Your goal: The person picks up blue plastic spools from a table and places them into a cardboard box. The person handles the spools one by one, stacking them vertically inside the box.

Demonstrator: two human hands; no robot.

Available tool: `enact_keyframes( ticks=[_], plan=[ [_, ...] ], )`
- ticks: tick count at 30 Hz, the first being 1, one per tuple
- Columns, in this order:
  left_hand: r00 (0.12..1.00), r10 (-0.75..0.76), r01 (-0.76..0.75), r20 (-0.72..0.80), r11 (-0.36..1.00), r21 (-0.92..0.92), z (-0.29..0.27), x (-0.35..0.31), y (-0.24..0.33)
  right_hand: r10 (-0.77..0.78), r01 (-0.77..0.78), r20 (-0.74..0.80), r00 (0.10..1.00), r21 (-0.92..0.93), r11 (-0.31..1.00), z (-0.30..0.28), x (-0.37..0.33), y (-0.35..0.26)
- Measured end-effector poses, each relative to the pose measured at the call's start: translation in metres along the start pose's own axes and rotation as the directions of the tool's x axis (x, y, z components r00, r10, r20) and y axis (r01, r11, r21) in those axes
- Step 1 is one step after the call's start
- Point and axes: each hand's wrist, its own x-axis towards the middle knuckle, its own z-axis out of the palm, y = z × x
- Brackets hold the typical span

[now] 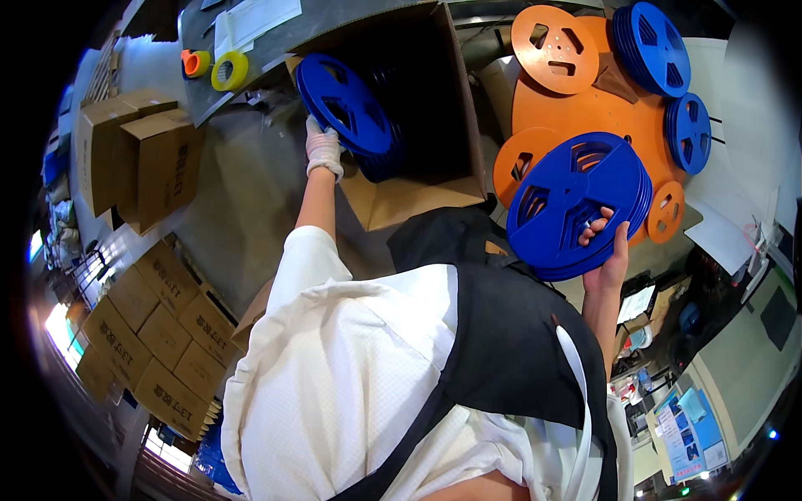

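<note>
At the mouth of a large open cardboard box (409, 204), my left hand (323, 150), in a white glove, grips the lower rim of a blue plastic reel (342, 100). More blue reels (386, 163) stand stacked behind it, partly lost in the box's shadow. My right hand (608, 246), bare, holds a thick stack of blue reels (547, 196) at my right side. Its fingertips come through a slot in the front reel, and the thumb lies along the outer edge. The stack is tilted and partly covers an orange turntable-like plate (551, 113).
Orange discs (555, 50) and further blue reels (656, 50) sit around the orange plate. Tape rolls (230, 71) and papers (257, 23) lie on the grey table (334, 18). Cardboard boxes stand at far left (163, 167), with a stacked pile (163, 334) below them.
</note>
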Motion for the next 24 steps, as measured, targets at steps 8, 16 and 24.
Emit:
enact_keyframes(
  ticks=[8,16,24],
  plan=[
    [0.995,0.066,-0.083,0.073,0.961,0.262,0.039,0.035,-0.009,-0.065,0.064,-0.026,0.998,-0.038,0.997,0.006,-0.009,0.001],
    [0.990,0.087,-0.112,0.112,0.965,0.235,0.044,0.061,-0.045,-0.072,0.073,0.014,0.997,-0.009,0.997,0.004,-0.009,0.002],
    [0.895,-0.363,0.313,0.259,0.925,0.215,0.082,-0.001,-0.022,-0.230,0.146,0.241,0.943,0.321,0.936,-0.019,-0.011,-0.029]
  ],
)
